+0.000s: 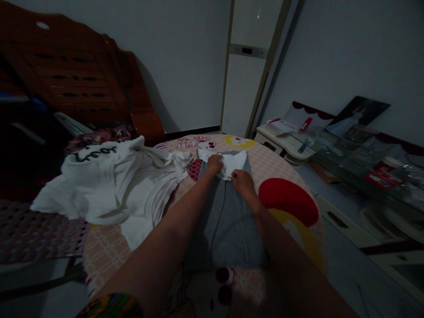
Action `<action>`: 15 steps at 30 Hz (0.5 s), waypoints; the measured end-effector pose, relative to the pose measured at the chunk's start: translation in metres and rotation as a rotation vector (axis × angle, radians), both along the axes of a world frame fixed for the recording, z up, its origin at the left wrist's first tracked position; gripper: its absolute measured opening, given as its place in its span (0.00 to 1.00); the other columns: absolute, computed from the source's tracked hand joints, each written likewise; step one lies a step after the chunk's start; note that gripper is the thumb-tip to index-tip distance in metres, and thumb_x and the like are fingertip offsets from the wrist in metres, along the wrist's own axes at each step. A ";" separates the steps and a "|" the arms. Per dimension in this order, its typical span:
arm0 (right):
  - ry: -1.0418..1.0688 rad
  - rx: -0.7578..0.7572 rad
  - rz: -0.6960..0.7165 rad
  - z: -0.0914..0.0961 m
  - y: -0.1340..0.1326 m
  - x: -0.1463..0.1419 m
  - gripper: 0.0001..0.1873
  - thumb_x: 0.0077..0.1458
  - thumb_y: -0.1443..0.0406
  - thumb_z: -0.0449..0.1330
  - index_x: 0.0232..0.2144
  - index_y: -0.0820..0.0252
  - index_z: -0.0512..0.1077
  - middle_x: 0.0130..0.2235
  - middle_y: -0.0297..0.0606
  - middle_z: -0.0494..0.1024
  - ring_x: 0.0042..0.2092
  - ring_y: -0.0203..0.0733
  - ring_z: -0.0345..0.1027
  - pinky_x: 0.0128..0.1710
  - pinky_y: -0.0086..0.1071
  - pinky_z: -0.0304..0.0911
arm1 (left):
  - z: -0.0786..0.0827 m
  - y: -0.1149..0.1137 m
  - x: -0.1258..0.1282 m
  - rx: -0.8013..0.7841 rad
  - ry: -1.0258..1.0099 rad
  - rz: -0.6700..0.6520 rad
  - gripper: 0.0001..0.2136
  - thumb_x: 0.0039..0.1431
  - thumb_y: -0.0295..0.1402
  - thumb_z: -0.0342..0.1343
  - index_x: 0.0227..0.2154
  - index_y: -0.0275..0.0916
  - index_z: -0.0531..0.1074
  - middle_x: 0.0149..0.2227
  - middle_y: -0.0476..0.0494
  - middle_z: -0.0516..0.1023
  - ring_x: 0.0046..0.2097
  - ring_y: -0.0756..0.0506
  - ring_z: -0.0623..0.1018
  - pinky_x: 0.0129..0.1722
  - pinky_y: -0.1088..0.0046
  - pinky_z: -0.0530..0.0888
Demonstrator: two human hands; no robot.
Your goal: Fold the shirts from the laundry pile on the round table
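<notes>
A grey garment [228, 229] with a white collar [236, 162] lies folded into a long shape on a round table. My left hand [215, 164] is closed at the collar's left part, its fingertips pressed on the white cloth. With thumb and fingers pinched, my right hand [243, 182] holds the collar's lower right edge. A thin dark line runs down the middle of the grey cloth. Left of my arms, a heap of white clothing [122, 181] with dark lettering spreads over the table's edge.
The round table's patterned cloth [271, 165] shows around the garment. A wooden bench [76, 84] stands behind at left, with a woven seat [39, 229] nearer. At right is a low cabinet with a glass shelf [344, 154] holding various items. A tall white unit [247, 84] stands at the back.
</notes>
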State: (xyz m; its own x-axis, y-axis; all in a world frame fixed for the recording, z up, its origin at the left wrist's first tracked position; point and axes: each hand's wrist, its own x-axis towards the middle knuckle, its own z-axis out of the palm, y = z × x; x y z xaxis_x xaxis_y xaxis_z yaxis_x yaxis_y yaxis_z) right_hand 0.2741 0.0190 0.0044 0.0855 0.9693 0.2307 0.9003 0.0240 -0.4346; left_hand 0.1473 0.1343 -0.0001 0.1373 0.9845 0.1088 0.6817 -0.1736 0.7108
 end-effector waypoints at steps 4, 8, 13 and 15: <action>0.089 0.047 0.002 0.002 -0.008 0.009 0.20 0.59 0.72 0.54 0.49 0.59 0.78 0.45 0.44 0.83 0.46 0.46 0.75 0.48 0.35 0.66 | -0.007 -0.006 -0.003 0.046 0.056 0.017 0.26 0.51 0.18 0.52 0.55 0.32 0.75 0.55 0.31 0.77 0.59 0.39 0.75 0.61 0.65 0.67; 0.116 0.114 0.057 -0.002 -0.024 0.023 0.20 0.60 0.71 0.52 0.50 0.59 0.78 0.49 0.44 0.82 0.49 0.45 0.75 0.53 0.36 0.66 | -0.010 -0.016 -0.009 0.231 0.008 -0.035 0.26 0.56 0.21 0.51 0.58 0.36 0.71 0.61 0.36 0.72 0.61 0.41 0.72 0.63 0.64 0.67; 0.104 -0.012 0.261 0.000 -0.040 0.021 0.16 0.55 0.73 0.58 0.44 0.61 0.80 0.48 0.45 0.82 0.51 0.47 0.74 0.57 0.41 0.65 | -0.017 -0.035 -0.024 0.260 0.068 -0.238 0.22 0.58 0.24 0.53 0.56 0.37 0.73 0.60 0.37 0.73 0.62 0.42 0.71 0.64 0.63 0.66; 0.246 0.007 0.255 0.020 -0.048 0.014 0.14 0.57 0.71 0.59 0.42 0.59 0.81 0.46 0.42 0.83 0.49 0.46 0.75 0.55 0.42 0.67 | -0.018 -0.041 -0.032 0.252 0.081 -0.208 0.22 0.58 0.23 0.53 0.56 0.35 0.73 0.59 0.35 0.74 0.61 0.41 0.72 0.64 0.62 0.66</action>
